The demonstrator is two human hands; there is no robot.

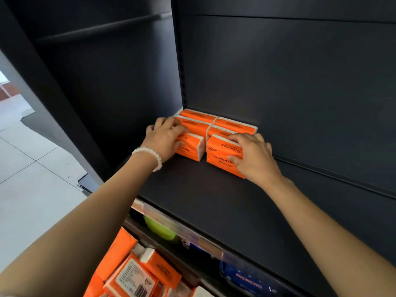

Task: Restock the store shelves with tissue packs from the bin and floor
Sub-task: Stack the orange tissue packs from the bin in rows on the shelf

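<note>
Six orange tissue packs (214, 133) grouped at shelf (214, 200) back-left corner. Left hand (165, 138), right hand (252, 155) each grip front pack. Most shelf bare; more packs (137, 273) below shelf, probably bin.

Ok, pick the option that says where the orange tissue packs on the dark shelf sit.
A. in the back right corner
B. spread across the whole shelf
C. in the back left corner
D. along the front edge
C: the orange tissue packs cluster in the back left corner of the shelf, with the left hand and right hand on the front two.
</note>
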